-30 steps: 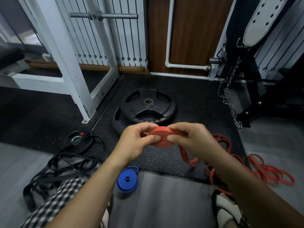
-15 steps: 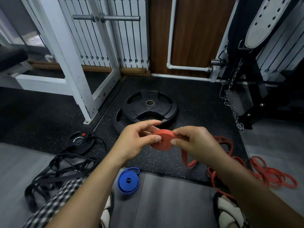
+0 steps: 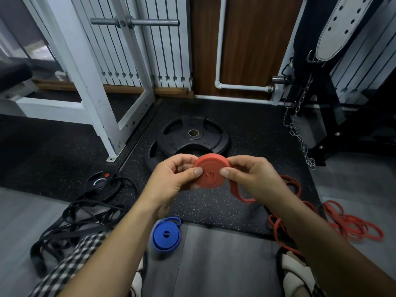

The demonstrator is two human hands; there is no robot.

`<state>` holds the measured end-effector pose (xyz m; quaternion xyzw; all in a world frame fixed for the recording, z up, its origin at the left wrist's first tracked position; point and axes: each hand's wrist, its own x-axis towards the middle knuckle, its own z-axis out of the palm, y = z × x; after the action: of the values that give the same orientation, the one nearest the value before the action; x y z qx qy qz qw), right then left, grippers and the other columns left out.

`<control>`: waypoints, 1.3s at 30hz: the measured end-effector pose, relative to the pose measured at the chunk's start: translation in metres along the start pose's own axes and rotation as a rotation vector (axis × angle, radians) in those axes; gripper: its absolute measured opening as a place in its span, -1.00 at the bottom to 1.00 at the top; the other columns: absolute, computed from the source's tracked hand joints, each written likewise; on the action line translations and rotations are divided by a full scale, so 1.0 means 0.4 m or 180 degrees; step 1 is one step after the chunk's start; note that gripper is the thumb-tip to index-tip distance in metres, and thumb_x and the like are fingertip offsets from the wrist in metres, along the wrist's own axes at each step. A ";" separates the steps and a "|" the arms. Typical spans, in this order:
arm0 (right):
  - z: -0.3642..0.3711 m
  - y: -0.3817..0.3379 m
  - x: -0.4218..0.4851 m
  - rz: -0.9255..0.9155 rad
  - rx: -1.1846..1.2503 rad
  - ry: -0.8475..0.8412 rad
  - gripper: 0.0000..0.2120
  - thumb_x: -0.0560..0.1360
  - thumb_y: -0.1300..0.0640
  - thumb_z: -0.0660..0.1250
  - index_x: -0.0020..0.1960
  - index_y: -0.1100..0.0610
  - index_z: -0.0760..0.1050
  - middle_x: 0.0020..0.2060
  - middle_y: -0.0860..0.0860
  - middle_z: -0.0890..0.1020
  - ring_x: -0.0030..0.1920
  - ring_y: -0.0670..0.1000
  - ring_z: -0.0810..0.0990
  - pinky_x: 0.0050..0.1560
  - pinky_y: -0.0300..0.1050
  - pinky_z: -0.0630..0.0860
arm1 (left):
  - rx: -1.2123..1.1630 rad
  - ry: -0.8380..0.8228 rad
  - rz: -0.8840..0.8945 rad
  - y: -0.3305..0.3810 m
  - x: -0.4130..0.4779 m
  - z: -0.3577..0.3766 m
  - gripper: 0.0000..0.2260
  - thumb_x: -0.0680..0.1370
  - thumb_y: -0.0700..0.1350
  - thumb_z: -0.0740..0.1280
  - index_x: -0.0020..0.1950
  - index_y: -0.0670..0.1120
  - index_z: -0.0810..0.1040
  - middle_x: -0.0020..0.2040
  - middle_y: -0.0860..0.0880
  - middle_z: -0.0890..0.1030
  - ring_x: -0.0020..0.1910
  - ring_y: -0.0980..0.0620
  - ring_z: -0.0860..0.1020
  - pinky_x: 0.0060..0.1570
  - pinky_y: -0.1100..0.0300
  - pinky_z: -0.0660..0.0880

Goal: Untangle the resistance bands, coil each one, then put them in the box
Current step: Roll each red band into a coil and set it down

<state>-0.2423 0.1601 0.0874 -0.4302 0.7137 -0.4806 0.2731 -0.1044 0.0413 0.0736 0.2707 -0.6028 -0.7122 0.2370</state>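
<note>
Gym floor seen from above: black speckled rubber mat [image 3: 214, 202] bordered by grey flooring [image 3: 225, 264], with a white steel frame [image 3: 85, 78] at upper left and a wood-panelled wall [image 3: 252, 39] behind. Two stacked black weight plates [image 3: 192, 136] lie on the mat just beyond the hands. A chain [image 3: 297, 133] hangs at right beneath a white perforated belt [image 3: 338, 28].

Centre: a red resistance band [image 3: 211, 173], wound into a flat disc, is held above the mat between both hands. The left hand [image 3: 171, 181] grips the disc's left edge, thumb on its near face and fingers [image 3: 182, 161] curled behind it. The right hand [image 3: 255, 179] pinches the right edge, thumb on the near face, fingers curled over the rim. An unwound tail of the band [image 3: 240, 194] hangs from the disc below the right hand and runs down toward loose red loops [image 3: 353, 226] on the floor at right.

Lower centre: a blue band [image 3: 166, 234], already coiled, lies on the floor at the edge of the mat. Lower left: a tangle of black bands [image 3: 75, 221] lies on the floor, partly over a small black weight plate [image 3: 100, 183]. A checked garment [image 3: 70, 264] and a white sandal [image 3: 297, 273] show along the bottom edge.
</note>
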 end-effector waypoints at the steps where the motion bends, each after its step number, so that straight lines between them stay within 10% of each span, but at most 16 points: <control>1: -0.002 0.002 -0.002 -0.0002 -0.0244 -0.0050 -0.90 0.43 0.14 0.40 -0.10 -0.04 0.60 -0.21 -0.01 0.67 -0.16 0.00 0.63 -0.06 -0.13 0.57 | 0.0248 -0.0160 0.0003 -0.003 0.001 -0.003 -0.81 0.41 -0.30 0.38 -0.05 -0.06 0.59 -0.25 -0.03 0.64 -0.23 0.01 0.60 -0.27 0.19 0.55; 5: 0.004 0.012 -0.010 -0.0159 -0.1112 -0.0147 -0.90 0.44 0.07 0.40 -0.05 0.00 0.62 -0.29 -0.05 0.64 -0.24 -0.03 0.60 -0.11 -0.01 0.57 | 0.0958 -0.0376 0.0255 -0.013 0.001 0.005 -0.77 0.41 -0.33 0.40 -0.07 -0.01 0.60 -0.25 -0.01 0.63 -0.23 0.04 0.58 -0.18 0.16 0.55; 22: 0.011 -0.005 -0.005 0.0195 0.0825 0.0087 -0.91 0.42 0.19 0.40 -0.14 0.01 0.60 -0.34 -0.14 0.67 -0.27 -0.24 0.62 -0.23 -0.44 0.49 | -0.0631 0.0356 0.0191 -0.023 -0.004 0.055 -0.84 0.38 -0.21 0.34 -0.05 -0.09 0.56 -0.27 0.03 0.68 -0.25 0.13 0.63 -0.30 0.28 0.58; 31: 0.002 0.011 -0.008 -0.0287 -0.0912 -0.0179 -0.91 0.42 0.14 0.42 -0.08 0.06 0.63 -0.24 -0.01 0.59 -0.17 -0.03 0.57 -0.08 -0.05 0.50 | 0.1140 -0.0410 0.0689 -0.007 0.000 0.011 -0.72 0.39 -0.33 0.41 -0.08 0.04 0.61 -0.18 0.13 0.66 -0.15 0.24 0.58 -0.10 0.41 0.48; 39: 0.002 0.008 0.000 0.0025 -0.0082 0.0071 -0.86 0.35 0.14 0.47 -0.12 -0.01 0.58 -0.19 0.00 0.67 -0.15 -0.02 0.64 -0.03 -0.11 0.58 | 0.0008 0.0175 0.0393 -0.007 -0.004 0.024 -0.82 0.37 -0.37 0.37 -0.13 -0.12 0.59 -0.33 0.05 0.67 -0.32 0.20 0.61 -0.30 0.37 0.52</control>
<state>-0.2429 0.1603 0.0841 -0.4254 0.7245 -0.4751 0.2616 -0.1096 0.0499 0.0724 0.2528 -0.6125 -0.6877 0.2966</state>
